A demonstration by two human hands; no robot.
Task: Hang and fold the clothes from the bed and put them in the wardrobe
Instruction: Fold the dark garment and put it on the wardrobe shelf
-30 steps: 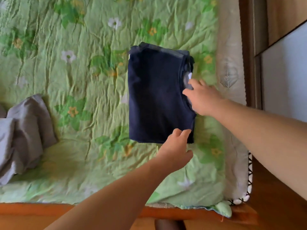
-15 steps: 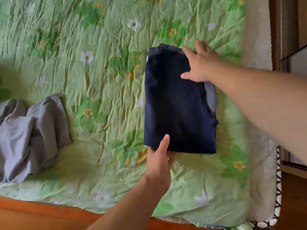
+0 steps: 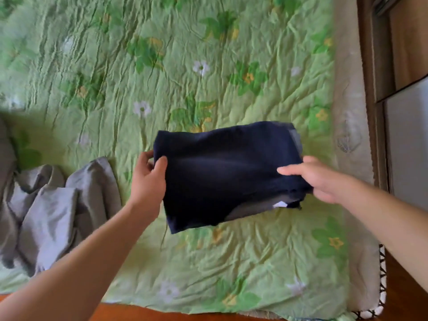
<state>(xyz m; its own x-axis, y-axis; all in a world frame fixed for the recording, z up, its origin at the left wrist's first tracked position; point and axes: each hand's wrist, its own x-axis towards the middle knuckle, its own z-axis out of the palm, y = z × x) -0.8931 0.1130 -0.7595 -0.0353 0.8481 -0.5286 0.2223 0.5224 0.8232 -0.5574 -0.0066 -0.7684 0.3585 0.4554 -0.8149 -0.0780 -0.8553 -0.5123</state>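
A folded navy blue garment [image 3: 222, 172] hangs lifted above the bed, turned sideways, with a grey lining and a white label showing at its near right corner. My left hand [image 3: 148, 181] grips its left edge, thumb on top. My right hand [image 3: 322, 179] holds the right edge, thumb lying across the top and fingers underneath. A crumpled grey garment [image 3: 58, 205] lies on the bed at the left.
The bed carries a green flowered quilt [image 3: 162, 77] over a pale sheet [image 3: 349, 117] along its right side. A brown wooden wardrobe [image 3: 398, 54] stands to the right. The orange-brown wooden bed frame [image 3: 162, 315] runs along the near edge.
The navy garment lay flat on the quilt with my hands pressing its edges; both hands now grip it and have lifted and turned it crosswise, nearer to me.
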